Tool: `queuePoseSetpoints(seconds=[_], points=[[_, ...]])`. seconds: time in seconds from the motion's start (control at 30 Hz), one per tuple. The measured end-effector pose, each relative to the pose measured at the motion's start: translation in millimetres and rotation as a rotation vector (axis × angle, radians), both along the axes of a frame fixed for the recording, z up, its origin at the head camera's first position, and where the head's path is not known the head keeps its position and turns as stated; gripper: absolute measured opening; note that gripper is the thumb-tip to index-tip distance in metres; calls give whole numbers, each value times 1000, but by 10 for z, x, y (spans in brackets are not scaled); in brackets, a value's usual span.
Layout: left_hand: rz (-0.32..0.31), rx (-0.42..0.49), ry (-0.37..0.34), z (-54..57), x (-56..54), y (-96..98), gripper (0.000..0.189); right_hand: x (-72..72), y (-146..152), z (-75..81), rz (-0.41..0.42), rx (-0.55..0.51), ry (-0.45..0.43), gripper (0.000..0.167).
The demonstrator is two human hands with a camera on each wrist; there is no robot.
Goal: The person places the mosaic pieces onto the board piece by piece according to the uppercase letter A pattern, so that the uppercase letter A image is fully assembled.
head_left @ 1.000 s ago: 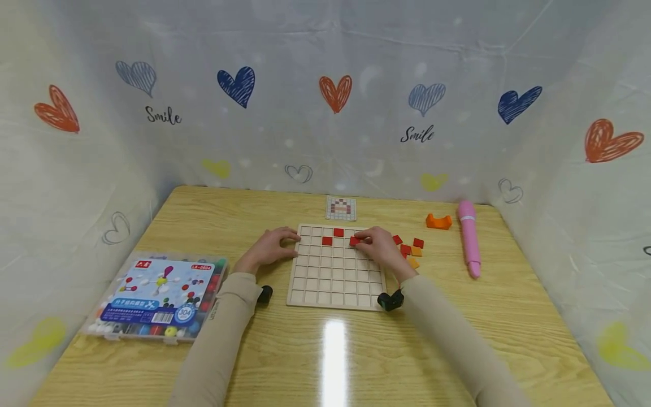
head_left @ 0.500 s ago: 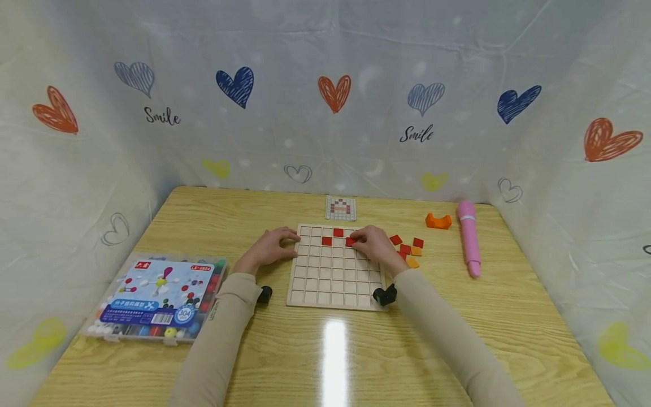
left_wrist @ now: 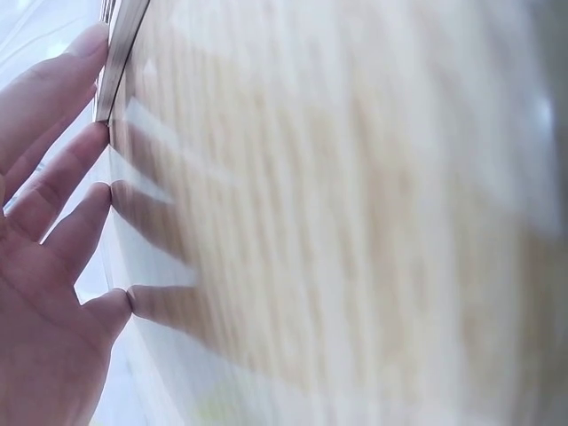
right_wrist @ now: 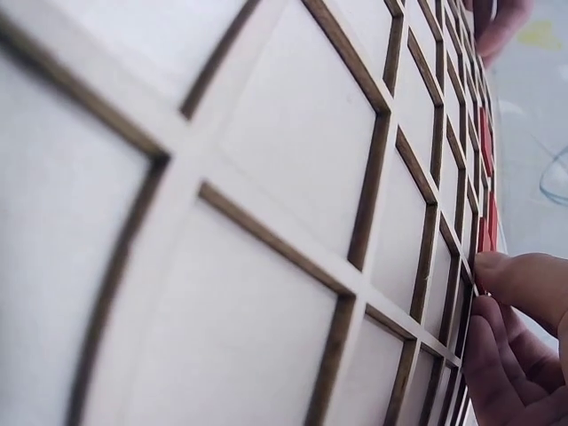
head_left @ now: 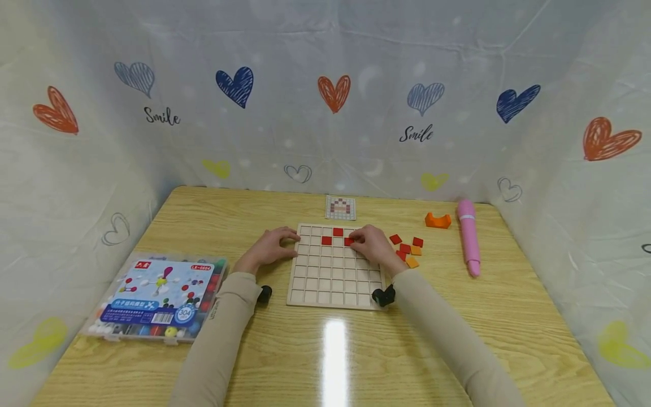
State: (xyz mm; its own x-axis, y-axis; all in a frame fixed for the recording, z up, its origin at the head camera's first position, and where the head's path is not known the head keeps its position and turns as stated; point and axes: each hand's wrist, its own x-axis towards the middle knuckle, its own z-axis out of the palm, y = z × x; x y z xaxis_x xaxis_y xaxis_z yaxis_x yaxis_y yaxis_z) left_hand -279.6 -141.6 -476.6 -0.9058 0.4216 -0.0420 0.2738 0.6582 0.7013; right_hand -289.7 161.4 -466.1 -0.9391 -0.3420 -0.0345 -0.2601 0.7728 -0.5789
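A wooden grid board point(head_left: 325, 277) lies on the table. One red tile point(head_left: 338, 232) sits in its top row and another red tile point(head_left: 326, 241) in the second row. At the board's left edge my left hand point(head_left: 269, 247) rests with spread fingers; the left wrist view shows its fingertips point(left_wrist: 89, 43) touching the board's side. My right hand point(head_left: 375, 244) pinches a third red tile point(head_left: 348, 242) at a second-row cell, right of the other two. In the right wrist view the thumb point(right_wrist: 524, 282) and fingers meet at that tile, partly hiding it.
Several loose red and orange tiles point(head_left: 404, 249) lie right of the board. Behind it is a small pattern card point(head_left: 341, 208). A clear case of molecular model parts point(head_left: 157, 297) stands left; an orange holder point(head_left: 438, 221) and a pink pen-like object point(head_left: 469, 240) lie right.
My right hand has shifted slightly left with the red tile, which now lines up with a second-row cell. The left hand stays at the board's edge.
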Motion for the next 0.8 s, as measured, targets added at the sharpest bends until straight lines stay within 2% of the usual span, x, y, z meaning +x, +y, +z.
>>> queuePoseSetpoints(seconds=[0.17, 0.37, 0.57, 0.67, 0.8], points=[[-8, 1, 8, -8, -1, -1, 39, 5, 7, -4, 5, -11, 3, 29], [-10, -7, 6, -3, 6, 2, 40, 49, 24, -10, 6, -14, 48, 29], [-7, -7, 5, -7, 6, 4, 39, 150, 102, -48, -82, -116, 59, 32], [-7, -2, 1, 5, 16, 7, 39, 247, 198, -33, -132, -185, 58, 33], [-9, 0, 5, 12, 22, 11, 39, 409, 366, -3, -183, -212, 82, 33]])
